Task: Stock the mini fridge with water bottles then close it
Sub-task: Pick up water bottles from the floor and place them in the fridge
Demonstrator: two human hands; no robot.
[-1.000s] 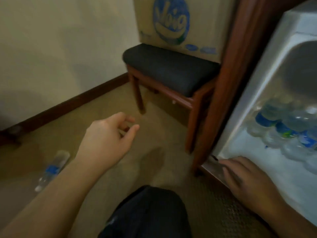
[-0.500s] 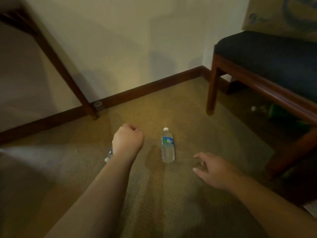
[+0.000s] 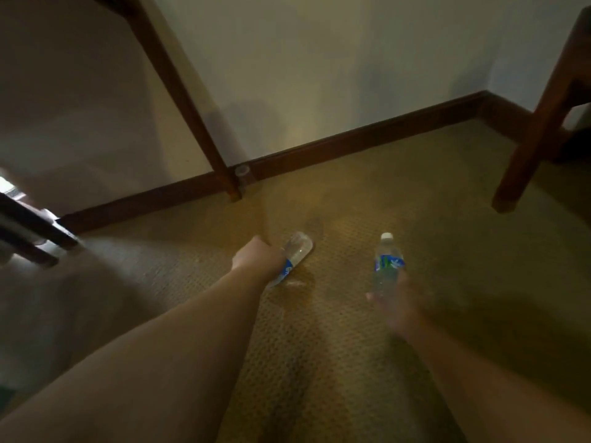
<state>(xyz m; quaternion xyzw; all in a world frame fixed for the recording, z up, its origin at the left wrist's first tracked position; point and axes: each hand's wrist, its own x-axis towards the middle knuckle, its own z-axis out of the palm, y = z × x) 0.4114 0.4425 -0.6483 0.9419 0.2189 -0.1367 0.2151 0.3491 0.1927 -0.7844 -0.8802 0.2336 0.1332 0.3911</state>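
Two clear water bottles with blue labels lie on the tan carpet (image 3: 319,346). My left hand (image 3: 257,258) is closed over the cap end of the left bottle (image 3: 299,248), whose base points away from me. The right bottle (image 3: 387,262) lies with its white cap pointing away. My right hand (image 3: 398,303) is blurred by motion and overlaps that bottle's near end; whether its fingers grip it is unclear. The mini fridge is out of view.
A slanted dark wooden table leg (image 3: 192,100) meets the floor by the baseboard (image 3: 351,139). A chair leg (image 3: 537,129) stands at the right. Dark bars of some furniture (image 3: 28,231) jut in at the left edge.
The view turned left from the fridge and chair to the floor. My left hand came down on the left bottle. My right hand moved forward to the right bottle's near end.
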